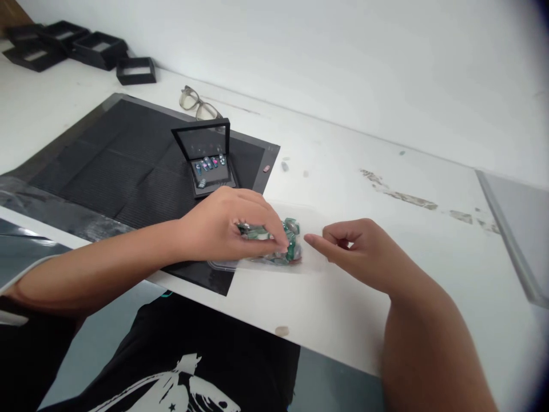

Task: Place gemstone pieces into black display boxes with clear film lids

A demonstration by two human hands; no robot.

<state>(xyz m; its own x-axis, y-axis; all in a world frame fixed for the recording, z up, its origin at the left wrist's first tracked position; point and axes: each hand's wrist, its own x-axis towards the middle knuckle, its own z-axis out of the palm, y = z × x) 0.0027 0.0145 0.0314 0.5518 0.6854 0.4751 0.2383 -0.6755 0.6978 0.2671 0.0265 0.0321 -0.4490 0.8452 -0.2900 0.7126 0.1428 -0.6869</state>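
My left hand reaches over a clear plastic tray, its thumb and forefinger brought together in a pinch at the green and clear false nails heaped there. Whatever lies between those fingertips is too small to make out. To the right, my right hand is held closed above the tray's edge, fingers curled and thumb pointing left; anything in it is hidden. Beyond my left hand, an open black display case stands with its lid raised. Several dark, decorated false nails line up inside it, and another lies lower down.
A black mat lies under the case, with eyeglasses at its far edge. Several black box frames are at the back left. A pink nail and a beige piece lie loose. A framed panel is at right.
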